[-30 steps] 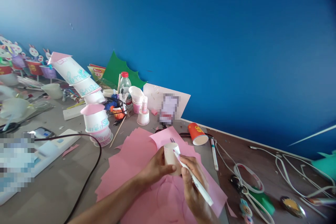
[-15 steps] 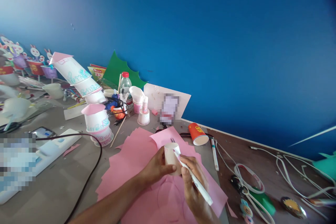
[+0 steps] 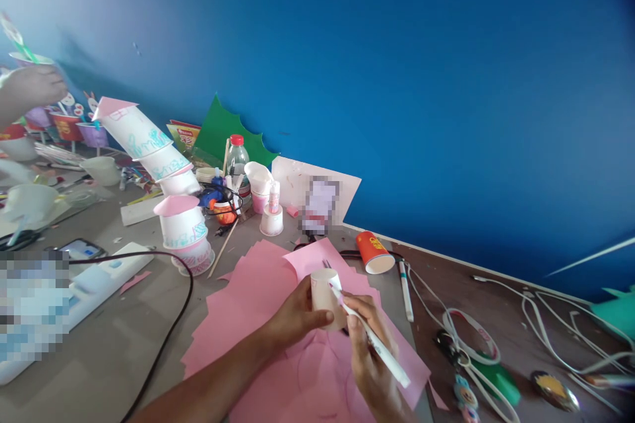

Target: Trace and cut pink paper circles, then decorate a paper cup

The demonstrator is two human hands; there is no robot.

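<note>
My left hand [image 3: 300, 310] is wrapped round a small white paper cup [image 3: 323, 297], its thumb across the near side. The cup is upside down above pink paper sheets [image 3: 238, 317]. In my right hand [image 3: 370, 337] is a white marker pen [image 3: 381, 351], its coloured tip touching or very near the cup's right side. A small pink mark shows near the cup's upper left. The dark handle tips of some tool poke out behind the cup, mostly hidden.
Decorated paper-cup towers [image 3: 184, 231] with pink roofs stand left. A red paper cup [image 3: 374, 252] lies on its side beside another marker [image 3: 405, 291]. A power strip [image 3: 109, 277], black cable [image 3: 186, 304] and white cords [image 3: 540, 317] lie around. A co-worker's hand [image 3: 34, 89] is at far left.
A co-worker's hand with a white cup has come into view at the upper left. My right hand and the marker have shifted slightly right; my left hand keeps its place.
</note>
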